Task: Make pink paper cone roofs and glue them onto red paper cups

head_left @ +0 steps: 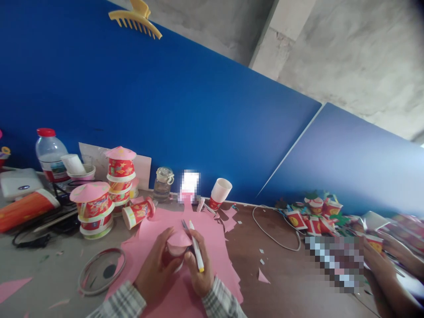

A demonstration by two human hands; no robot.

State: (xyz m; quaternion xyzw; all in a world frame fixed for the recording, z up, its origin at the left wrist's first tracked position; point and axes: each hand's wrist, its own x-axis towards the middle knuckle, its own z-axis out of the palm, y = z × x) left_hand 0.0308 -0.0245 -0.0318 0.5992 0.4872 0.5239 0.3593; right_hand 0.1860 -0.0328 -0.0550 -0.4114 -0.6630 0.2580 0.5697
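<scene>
Over a stack of pink paper sheets (pixel 212 243), my left hand (pixel 154 263) is closed round a small paper cup, mostly hidden by my fingers. A rounded piece of pink paper (pixel 179 239) lies over the cup's top. My right hand (pixel 203 269) grips a white marker (pixel 196 249) with a yellow end. Scissors (pixel 184 225) are in the same hand, blades pointing away from me, beside the pink piece. The fingertips of my right hand are close to the cup; whether they touch it I cannot tell.
Stacked red paper cups with pink cone tops (pixel 96 212) stand on the left, beside a tipped cup (pixel 139 212). A tape ring (pixel 101 271) lies nearer. Behind are a glass jar (pixel 163 185) and a white cup (pixel 221 192). Another person's hands (pixel 380 260) work at right.
</scene>
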